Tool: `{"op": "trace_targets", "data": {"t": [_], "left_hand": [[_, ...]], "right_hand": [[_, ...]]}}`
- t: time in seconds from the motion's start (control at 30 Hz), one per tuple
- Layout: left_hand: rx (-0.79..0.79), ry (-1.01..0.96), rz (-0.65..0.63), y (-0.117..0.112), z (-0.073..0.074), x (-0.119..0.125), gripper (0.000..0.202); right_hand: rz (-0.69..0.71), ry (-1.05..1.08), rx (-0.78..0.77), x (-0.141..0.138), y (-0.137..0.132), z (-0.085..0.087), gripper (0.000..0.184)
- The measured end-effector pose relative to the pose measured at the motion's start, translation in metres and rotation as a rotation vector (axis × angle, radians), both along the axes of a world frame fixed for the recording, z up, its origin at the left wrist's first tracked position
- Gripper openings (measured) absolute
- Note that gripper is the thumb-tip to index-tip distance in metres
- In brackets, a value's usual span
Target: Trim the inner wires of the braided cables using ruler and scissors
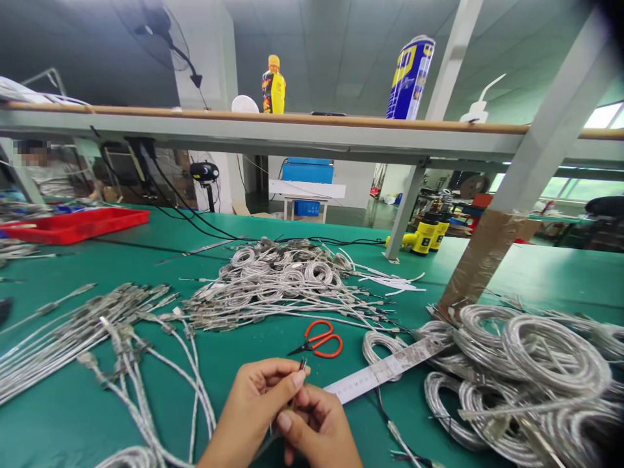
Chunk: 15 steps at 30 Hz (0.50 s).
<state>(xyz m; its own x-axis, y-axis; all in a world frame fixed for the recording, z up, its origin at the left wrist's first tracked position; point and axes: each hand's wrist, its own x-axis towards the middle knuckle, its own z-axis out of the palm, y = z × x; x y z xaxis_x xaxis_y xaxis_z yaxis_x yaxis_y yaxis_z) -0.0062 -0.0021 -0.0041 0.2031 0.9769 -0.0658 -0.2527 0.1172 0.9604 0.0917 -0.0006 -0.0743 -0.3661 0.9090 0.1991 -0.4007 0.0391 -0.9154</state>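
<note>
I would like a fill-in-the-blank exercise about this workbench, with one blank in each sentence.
The left hand and right hand hold a tip made of ____.
The tray at far left is ____.
The scissors lie ____ the hands and the cable pile.
The bottle on the shelf is mostly ____.

Missing words: metal; red; between; yellow.

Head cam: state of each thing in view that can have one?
left hand, pinching a metal cable end
right hand, fingers curled, what it holds is hidden
scissors, closed, lying on the green mat
ruler, lying flat, far end over a coil
cable coils, wound, piled up
cable heap, loosely tangled
straight cables, laid side by side
yellow bottle, upright, capped
</note>
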Motion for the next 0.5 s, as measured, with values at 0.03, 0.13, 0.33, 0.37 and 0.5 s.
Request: {"op": "trace_targets", "data": {"t": [0.03, 0.13, 0.33, 0.37, 0.5], "left_hand": [[-0.003, 0.002, 0.004, 0.0001, 0.0003, -0.0003, 0.018], [-0.02, 0.002, 0.036, 0.0005, 0.0, -0.001, 0.019], [-0.038, 0.002, 0.058, 0.0, -0.0007, -0.0001, 0.024], [-0.036, 0.007, 0.059, -0.0004, -0.0002, 0.0003, 0.024], [-0.028, 0.024, 0.063, -0.0024, 0.0019, 0.0011, 0.022]], "right_hand": [[0.011, 0.01, -0.007, -0.0001, -0.0007, 0.0005, 0.032], [0.041, 0.032, -0.033, -0.0015, -0.0039, 0.0038, 0.038], [0.053, 0.09, -0.076, -0.0056, -0.0084, 0.0069, 0.042], [0.062, 0.103, -0.075, -0.0059, -0.0084, 0.0064, 0.042], [0.076, 0.119, -0.07, -0.0063, -0.008, 0.004, 0.041]]}}
